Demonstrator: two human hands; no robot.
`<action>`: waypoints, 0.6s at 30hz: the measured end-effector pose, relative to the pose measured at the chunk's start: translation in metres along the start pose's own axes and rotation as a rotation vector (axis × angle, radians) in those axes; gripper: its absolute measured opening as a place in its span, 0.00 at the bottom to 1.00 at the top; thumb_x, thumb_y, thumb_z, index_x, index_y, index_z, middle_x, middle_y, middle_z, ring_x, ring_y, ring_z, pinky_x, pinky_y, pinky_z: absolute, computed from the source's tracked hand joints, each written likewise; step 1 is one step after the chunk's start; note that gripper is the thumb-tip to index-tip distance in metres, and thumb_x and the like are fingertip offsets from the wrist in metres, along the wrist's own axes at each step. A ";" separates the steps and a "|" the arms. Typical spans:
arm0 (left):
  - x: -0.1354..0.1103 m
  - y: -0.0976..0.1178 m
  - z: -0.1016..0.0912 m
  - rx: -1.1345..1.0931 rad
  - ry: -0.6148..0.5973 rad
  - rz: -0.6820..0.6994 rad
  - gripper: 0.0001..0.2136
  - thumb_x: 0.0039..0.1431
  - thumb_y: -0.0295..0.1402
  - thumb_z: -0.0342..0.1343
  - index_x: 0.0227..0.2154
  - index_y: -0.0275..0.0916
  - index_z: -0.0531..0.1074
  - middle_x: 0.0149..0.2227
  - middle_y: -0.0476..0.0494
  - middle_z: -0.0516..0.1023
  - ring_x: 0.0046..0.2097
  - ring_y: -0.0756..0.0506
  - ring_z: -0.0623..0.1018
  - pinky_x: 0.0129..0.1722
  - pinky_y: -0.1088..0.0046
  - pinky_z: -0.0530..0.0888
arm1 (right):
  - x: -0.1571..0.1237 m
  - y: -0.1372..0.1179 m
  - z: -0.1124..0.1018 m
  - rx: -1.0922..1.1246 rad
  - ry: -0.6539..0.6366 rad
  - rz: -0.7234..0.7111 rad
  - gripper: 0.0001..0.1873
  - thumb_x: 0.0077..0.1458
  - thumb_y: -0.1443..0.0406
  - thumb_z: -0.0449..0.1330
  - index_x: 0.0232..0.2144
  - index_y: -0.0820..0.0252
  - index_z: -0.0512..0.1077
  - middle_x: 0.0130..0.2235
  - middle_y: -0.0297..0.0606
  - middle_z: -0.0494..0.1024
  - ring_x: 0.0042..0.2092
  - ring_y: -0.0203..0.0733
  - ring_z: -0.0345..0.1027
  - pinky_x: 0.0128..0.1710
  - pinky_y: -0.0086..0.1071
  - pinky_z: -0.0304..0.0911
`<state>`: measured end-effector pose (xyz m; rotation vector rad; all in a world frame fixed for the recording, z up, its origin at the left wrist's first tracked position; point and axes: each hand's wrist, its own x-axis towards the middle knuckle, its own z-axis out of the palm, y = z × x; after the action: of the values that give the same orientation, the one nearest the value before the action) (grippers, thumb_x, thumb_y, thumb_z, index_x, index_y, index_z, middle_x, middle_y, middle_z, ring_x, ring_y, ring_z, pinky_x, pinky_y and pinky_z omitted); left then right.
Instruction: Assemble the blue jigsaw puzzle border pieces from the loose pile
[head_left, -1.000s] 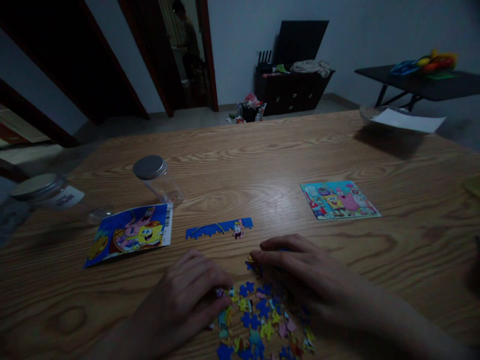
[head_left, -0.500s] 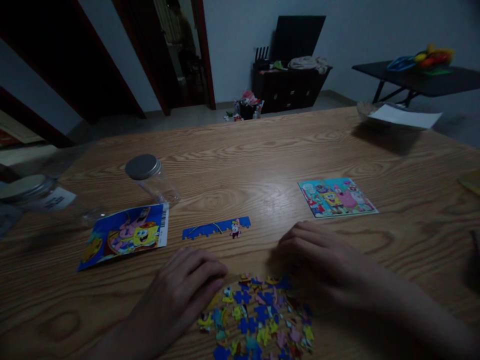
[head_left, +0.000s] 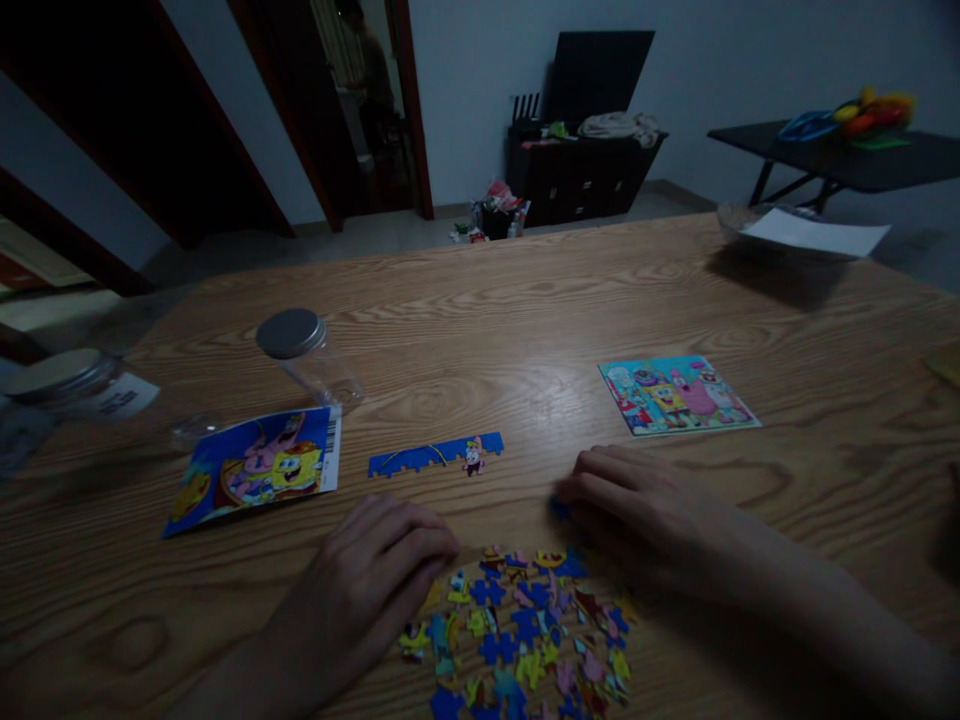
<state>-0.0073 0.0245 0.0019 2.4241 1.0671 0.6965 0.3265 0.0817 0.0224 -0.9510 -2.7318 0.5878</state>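
Note:
A loose pile of jigsaw pieces [head_left: 525, 630] in blue, yellow and pink lies in front of me on the wooden table. Beside the pile's left edge rests my left hand [head_left: 375, 565], fingers loosely bent and lying on the tabletop, with no piece visible in it. At the upper right of the pile, my right hand [head_left: 637, 505] has its fingers closed on a blue puzzle piece [head_left: 559, 508], mostly hidden and a little blurred. Beyond both hands lies a joined blue puzzle strip [head_left: 439, 455] with a small cartoon figure at its right end.
A blue cartoon picture sheet [head_left: 259, 468] lies at left, near a clear jar [head_left: 319, 365] and another lidded jar [head_left: 82, 385]. Past my right hand is a second cartoon picture card [head_left: 679, 395]. A bowl-like holder with white paper [head_left: 817, 232] stands far right. Someone sits beyond the doorway.
My right hand has shifted slightly to the right, and a blue piece now shows at its fingertips. My left hand stays by the pile. The view has moved a little.

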 end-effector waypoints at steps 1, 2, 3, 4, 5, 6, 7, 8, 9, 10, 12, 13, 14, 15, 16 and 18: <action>0.000 0.000 0.000 -0.007 0.001 0.000 0.10 0.73 0.24 0.51 0.48 0.43 0.73 0.41 0.46 0.81 0.41 0.44 0.80 0.43 0.66 0.74 | 0.001 -0.002 0.002 0.009 0.004 -0.006 0.10 0.70 0.69 0.53 0.47 0.60 0.74 0.39 0.43 0.75 0.38 0.45 0.69 0.37 0.37 0.64; 0.000 0.001 0.000 -0.014 0.003 0.000 0.10 0.73 0.23 0.51 0.49 0.42 0.72 0.41 0.46 0.82 0.41 0.44 0.80 0.43 0.66 0.74 | 0.002 -0.005 0.003 0.021 0.015 -0.015 0.10 0.70 0.69 0.53 0.47 0.60 0.74 0.38 0.42 0.75 0.38 0.44 0.69 0.36 0.36 0.64; 0.001 0.001 0.000 -0.019 0.004 0.000 0.10 0.73 0.23 0.51 0.49 0.42 0.72 0.41 0.46 0.82 0.41 0.44 0.80 0.43 0.66 0.74 | 0.003 -0.007 0.005 0.033 0.028 -0.026 0.10 0.71 0.69 0.53 0.47 0.60 0.74 0.38 0.42 0.76 0.37 0.44 0.69 0.36 0.36 0.63; 0.001 0.002 0.000 -0.022 0.000 0.002 0.10 0.73 0.23 0.51 0.49 0.42 0.72 0.41 0.46 0.82 0.41 0.44 0.80 0.43 0.67 0.74 | 0.004 -0.010 0.007 0.044 0.035 -0.035 0.10 0.71 0.69 0.53 0.47 0.61 0.75 0.38 0.42 0.76 0.37 0.44 0.69 0.35 0.35 0.63; 0.002 0.003 -0.001 -0.022 -0.003 0.006 0.10 0.73 0.23 0.51 0.50 0.42 0.72 0.41 0.46 0.82 0.41 0.44 0.81 0.44 0.67 0.75 | 0.004 -0.012 0.009 0.052 0.040 -0.038 0.10 0.71 0.68 0.53 0.47 0.61 0.75 0.38 0.42 0.76 0.37 0.44 0.69 0.35 0.35 0.63; 0.002 0.003 -0.001 -0.020 -0.002 0.018 0.10 0.73 0.23 0.51 0.50 0.42 0.72 0.42 0.46 0.83 0.42 0.44 0.81 0.44 0.67 0.75 | 0.005 -0.014 0.011 0.060 0.040 -0.042 0.10 0.72 0.68 0.53 0.47 0.61 0.75 0.38 0.42 0.76 0.37 0.44 0.69 0.36 0.35 0.64; 0.002 0.004 -0.001 -0.017 0.000 0.034 0.10 0.73 0.24 0.51 0.51 0.42 0.72 0.42 0.46 0.83 0.41 0.44 0.81 0.44 0.67 0.75 | 0.005 -0.017 0.013 0.067 0.037 -0.045 0.10 0.72 0.68 0.53 0.47 0.61 0.75 0.38 0.42 0.77 0.37 0.44 0.69 0.36 0.35 0.64; 0.002 0.005 -0.002 -0.012 -0.001 0.047 0.10 0.73 0.24 0.52 0.51 0.42 0.72 0.42 0.46 0.83 0.41 0.44 0.81 0.44 0.67 0.76 | 0.005 -0.019 0.015 0.073 0.031 -0.049 0.10 0.72 0.68 0.53 0.47 0.61 0.75 0.38 0.42 0.77 0.37 0.44 0.69 0.36 0.35 0.64; 0.002 0.006 -0.002 -0.007 -0.005 0.058 0.10 0.72 0.24 0.53 0.51 0.42 0.73 0.42 0.46 0.83 0.42 0.44 0.82 0.44 0.67 0.76 | 0.005 -0.021 0.016 0.079 0.029 -0.056 0.10 0.72 0.68 0.53 0.47 0.61 0.75 0.38 0.42 0.77 0.37 0.44 0.70 0.36 0.36 0.64; 0.002 0.006 -0.002 -0.003 -0.011 0.065 0.10 0.72 0.24 0.53 0.51 0.42 0.73 0.43 0.46 0.83 0.42 0.44 0.82 0.44 0.67 0.76 | 0.005 -0.023 0.017 0.084 0.027 -0.063 0.10 0.71 0.67 0.53 0.47 0.61 0.75 0.38 0.42 0.77 0.37 0.44 0.70 0.36 0.36 0.63; 0.001 0.007 -0.003 0.007 -0.032 0.070 0.11 0.72 0.24 0.54 0.52 0.42 0.74 0.44 0.46 0.83 0.43 0.44 0.82 0.45 0.66 0.77 | 0.006 -0.028 0.019 0.096 0.020 -0.071 0.10 0.71 0.67 0.53 0.46 0.60 0.75 0.37 0.42 0.77 0.37 0.44 0.69 0.36 0.36 0.63; 0.000 0.007 -0.003 0.013 -0.044 0.072 0.11 0.72 0.25 0.54 0.52 0.43 0.74 0.45 0.45 0.83 0.44 0.43 0.82 0.46 0.65 0.77 | 0.006 -0.030 0.019 0.103 0.017 -0.067 0.10 0.72 0.67 0.53 0.46 0.60 0.75 0.37 0.41 0.77 0.37 0.44 0.69 0.36 0.36 0.63; 0.000 0.006 -0.003 0.019 -0.056 0.079 0.12 0.72 0.25 0.54 0.53 0.43 0.74 0.47 0.45 0.83 0.45 0.43 0.82 0.47 0.64 0.78 | 0.006 -0.032 0.020 0.111 0.009 -0.064 0.10 0.72 0.67 0.53 0.46 0.60 0.75 0.37 0.41 0.77 0.37 0.44 0.69 0.36 0.36 0.63; 0.000 0.006 -0.003 0.028 -0.070 0.084 0.13 0.72 0.26 0.54 0.55 0.43 0.74 0.49 0.44 0.83 0.47 0.42 0.82 0.48 0.62 0.78 | 0.007 -0.034 0.020 0.119 0.001 -0.058 0.10 0.72 0.67 0.53 0.46 0.59 0.75 0.37 0.41 0.77 0.37 0.44 0.69 0.36 0.37 0.63; 0.000 0.006 -0.004 0.037 -0.086 0.093 0.14 0.72 0.27 0.54 0.57 0.43 0.73 0.51 0.43 0.83 0.50 0.41 0.82 0.50 0.61 0.78 | 0.007 -0.035 0.020 0.125 -0.006 -0.056 0.10 0.72 0.67 0.53 0.47 0.59 0.75 0.37 0.42 0.77 0.37 0.44 0.69 0.37 0.37 0.63; 0.001 0.006 -0.005 0.048 -0.132 0.123 0.17 0.72 0.32 0.57 0.61 0.42 0.70 0.57 0.40 0.81 0.56 0.38 0.80 0.55 0.57 0.77 | 0.006 -0.036 0.021 0.132 -0.018 -0.058 0.11 0.72 0.67 0.53 0.48 0.60 0.74 0.39 0.42 0.77 0.38 0.45 0.69 0.38 0.38 0.64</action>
<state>-0.0061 0.0223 0.0098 2.5553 0.8989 0.5459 0.2953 0.0532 0.0196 -0.8363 -2.6872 0.7582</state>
